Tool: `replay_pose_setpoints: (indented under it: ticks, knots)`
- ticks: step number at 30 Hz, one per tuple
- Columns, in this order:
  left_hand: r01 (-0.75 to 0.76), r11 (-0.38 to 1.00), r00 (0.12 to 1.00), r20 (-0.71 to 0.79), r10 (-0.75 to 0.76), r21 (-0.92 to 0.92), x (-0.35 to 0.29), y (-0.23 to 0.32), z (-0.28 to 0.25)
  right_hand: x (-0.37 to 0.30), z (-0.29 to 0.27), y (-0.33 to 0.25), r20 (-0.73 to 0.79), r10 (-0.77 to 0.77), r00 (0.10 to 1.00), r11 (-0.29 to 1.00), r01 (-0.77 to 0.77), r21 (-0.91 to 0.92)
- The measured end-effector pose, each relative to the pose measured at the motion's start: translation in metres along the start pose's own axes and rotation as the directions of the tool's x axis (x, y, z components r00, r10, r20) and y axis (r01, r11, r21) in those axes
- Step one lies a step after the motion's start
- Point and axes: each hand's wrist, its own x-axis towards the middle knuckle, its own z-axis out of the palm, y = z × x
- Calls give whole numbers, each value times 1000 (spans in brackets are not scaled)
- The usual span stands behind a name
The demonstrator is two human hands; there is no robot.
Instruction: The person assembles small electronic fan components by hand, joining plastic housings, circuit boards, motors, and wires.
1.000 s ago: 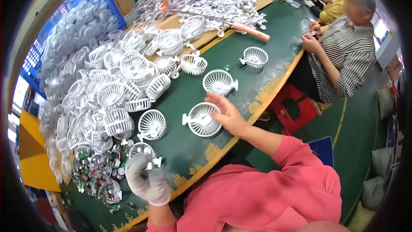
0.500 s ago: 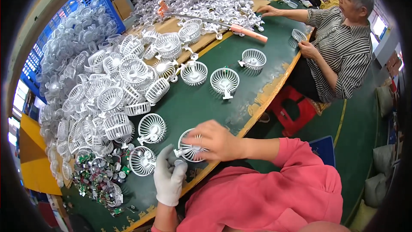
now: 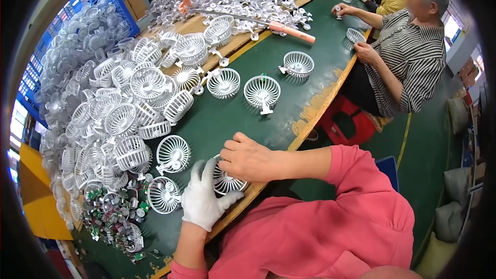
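A round white fan cage lies at the table's near edge, partly covered by my hands. My left hand, in a white glove, spans its left side, with fingers and thumb parted around the rim. Over the cage's upper part is my bare right hand, fingers curled down; whatever is under its fingertips is hidden. Just left of the glove sit two more cages, one nearer and one farther, each with a small round white part in it.
A big heap of white fan cages fills the left, with small green circuit boards and wires before it. Small white parts pile up at the back. An orange-handled tool lies there. A co-worker sits at right.
My left hand has turned from holding a small round part to spreading around the cage. My right hand's fingers have curled onto the cage. The co-worker's far hand has drawn back from the pile.
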Motion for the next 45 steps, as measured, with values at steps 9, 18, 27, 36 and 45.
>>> replay_pose_setpoints:
  ticks: [9, 18, 27, 36, 45]
  knots:
    - [-134, 982, 988, -65, 144, 131, -24, -22, 9, 5, -5, 7, 126, -151, 980, 980, 131, 152]
    - [-123, 985, 959, -239, 149, 122, -35, -27, 19, 10, 2, -1, 156, -208, 966, 968, 180, 175]
    - [-170, 981, 944, -270, 189, 92, -34, -31, 24, 10, -4, -3, 239, -265, 934, 964, 248, 101]
    - [-193, 978, 941, -269, 207, 76, -39, -32, 28, 13, -2, 3, 287, -299, 910, 946, 243, 216]
    - [-226, 972, 935, -268, 234, 59, -38, -38, 29, 24, -4, -6, 565, -175, 806, 982, 107, 153]
